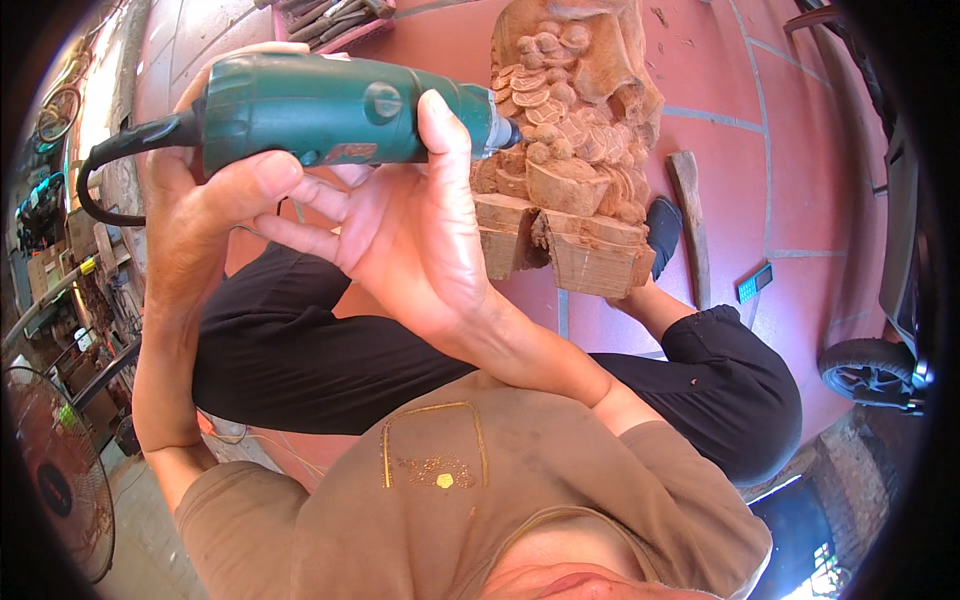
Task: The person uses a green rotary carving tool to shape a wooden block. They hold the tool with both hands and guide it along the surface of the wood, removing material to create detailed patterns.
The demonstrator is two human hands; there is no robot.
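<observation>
A green corded rotary tool (pixel 315 110) lies level across the upper left, its nose pointing right. My left hand (pixel 215 190) is wrapped round its rear end, by the black cord. My right hand (pixel 420 235) has its thumb against the tool's front part and its fingers stretched left beneath the body, near my left thumb. The tool's dark tip (pixel 512 133) meets the carving in this view; whether it touches cannot be made out. The brown wood carving (pixel 575 175) stands on the floor between my legs, with heaped coin shapes and round beads cut into it.
A tray of hand tools (pixel 330 20) sits at the top on the red tile floor (pixel 715 60). Right of the carving lie a wooden stick (pixel 688 225) and a keypad phone (pixel 755 283). A wheel (pixel 868 368) is at the far right, a fan (pixel 60 480) at lower left.
</observation>
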